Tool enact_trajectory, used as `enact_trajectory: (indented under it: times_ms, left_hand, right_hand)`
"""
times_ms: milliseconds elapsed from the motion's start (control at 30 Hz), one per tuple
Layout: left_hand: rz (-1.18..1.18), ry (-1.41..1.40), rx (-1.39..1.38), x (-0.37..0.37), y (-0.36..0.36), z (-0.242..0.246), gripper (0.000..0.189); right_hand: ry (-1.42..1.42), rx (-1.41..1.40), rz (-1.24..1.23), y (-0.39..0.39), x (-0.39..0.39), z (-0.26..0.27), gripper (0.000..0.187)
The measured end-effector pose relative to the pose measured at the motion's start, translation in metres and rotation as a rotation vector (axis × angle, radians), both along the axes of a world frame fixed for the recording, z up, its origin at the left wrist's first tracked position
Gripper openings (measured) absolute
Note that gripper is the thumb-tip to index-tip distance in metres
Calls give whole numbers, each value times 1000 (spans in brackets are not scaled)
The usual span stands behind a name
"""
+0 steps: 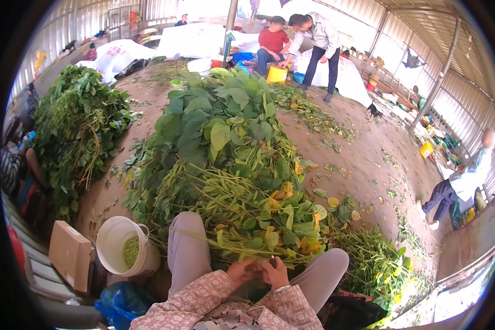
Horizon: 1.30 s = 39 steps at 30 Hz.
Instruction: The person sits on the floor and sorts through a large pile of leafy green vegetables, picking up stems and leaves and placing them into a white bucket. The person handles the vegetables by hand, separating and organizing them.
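Observation:
My left hand [242,271] and my right hand [275,274] meet between my knees, at the near edge of a heap of cut soybean plants [231,165]. The fingers of my left hand are curled; whether they hold a pod or stem is too small to tell. A small dark-tipped object [272,260], its kind unclear, is gripped in my right hand. Green pods on stems [222,194] lie just beyond my hands, among green and yellowing leaves. To the left a white plastic bucket [144,255] leans towards me, with shelled green beans [131,251] at its bottom.
A cardboard box [69,255] and a blue plastic bag [123,303] are at the lower left. More plants lie in piles at left [78,123] and lower right [367,260]. Two people are by a yellow bucket [277,74] ahead; another person [466,181] walks at right, and a black dog [373,110] stands farther off.

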<state>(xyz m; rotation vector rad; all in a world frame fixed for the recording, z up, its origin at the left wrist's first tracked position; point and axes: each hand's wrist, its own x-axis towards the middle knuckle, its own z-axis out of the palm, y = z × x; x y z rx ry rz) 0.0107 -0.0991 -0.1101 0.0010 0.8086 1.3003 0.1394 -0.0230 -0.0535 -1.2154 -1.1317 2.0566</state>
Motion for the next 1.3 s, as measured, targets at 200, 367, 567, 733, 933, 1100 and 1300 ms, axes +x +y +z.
enact_trajectory:
  times_ms: [200, 367, 567, 733, 933, 1100, 1300]
  left_hand:
    - [-55, -87, 6, 11, -2, -33, 27]
    - [-138, -189, 53, 5, 6, -12, 23]
    - [-103, 6, 20, -5, 3, -12, 23]
    - [-45, 229, 40, 6, 10, -27, 27]
    - [-77, 234, 25, -8, 2, 6, 23]
    - [-130, 12, 61, -14, 1, 3, 20]
    - [-99, -47, 68, -13, 0, 18, 24]
  right_hand:
    - [61, -230, -39, -19, 8, -27, 19]
    - [-70, -123, 34, -22, 18, -50, 20]
    - [-190, 838, 284, -23, 26, -95, 25]
    - [-374, 502, 283, -51, 14, 4, 26]
    - [-153, 306, 273, -37, 20, -40, 15]
    - [-135, -173, 257, -37, 18, -10, 16]
    - [105, -470, 282, -31, 21, -8, 11]
